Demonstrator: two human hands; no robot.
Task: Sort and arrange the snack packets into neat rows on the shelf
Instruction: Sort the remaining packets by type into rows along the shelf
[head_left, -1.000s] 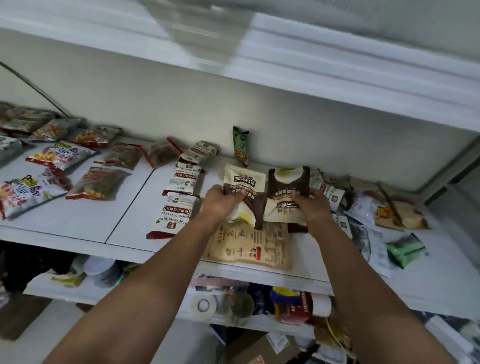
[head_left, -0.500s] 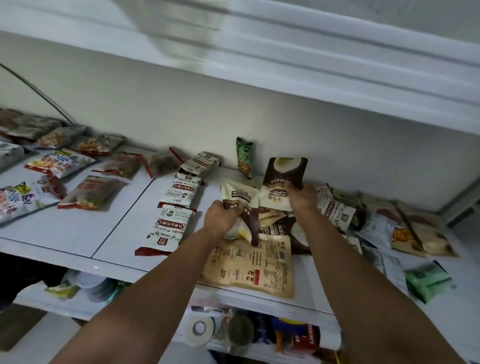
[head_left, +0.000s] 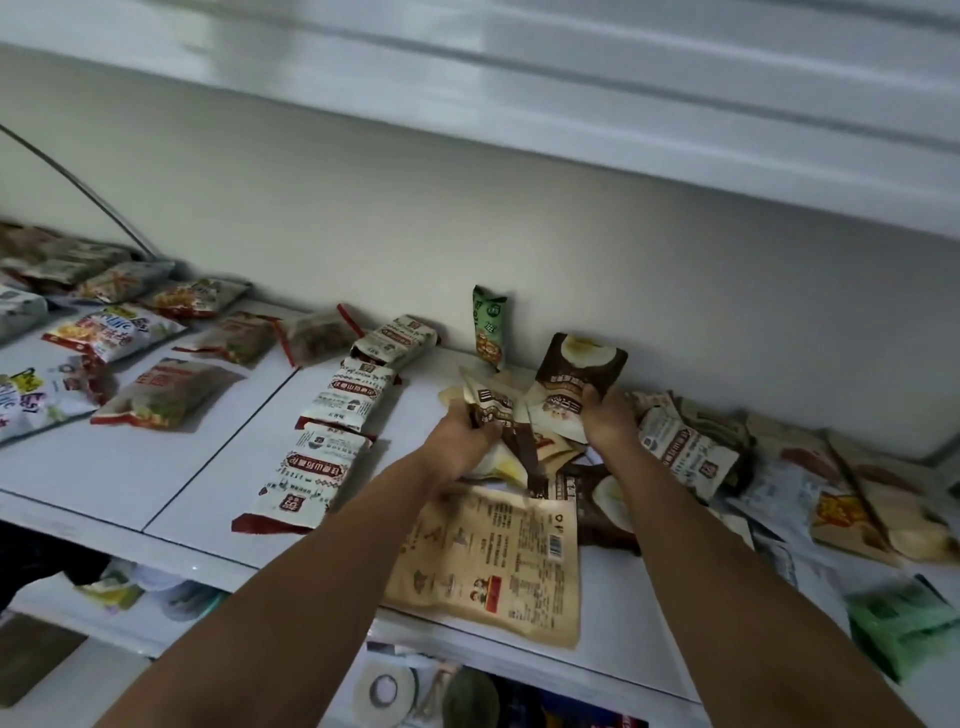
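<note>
White shelving (head_left: 171, 467) against a pale wall carried the snack packets. At mid-shelf the left hand (head_left: 457, 441) had its fingers clamped on a brown-and-cream packet (head_left: 493, 408). The right hand (head_left: 608, 423) had its fingers curled round the lower edge of a dark brown packet (head_left: 579, 374), held upright near the wall. A large tan packet (head_left: 493, 561) lay flat at the front edge, below both hands. A loose heap (head_left: 691, 457) of packets lay to the right. Three white-and-red packets (head_left: 345, 400) lay in a column to the left. A green packet (head_left: 488, 327) stood against the wall.
</note>
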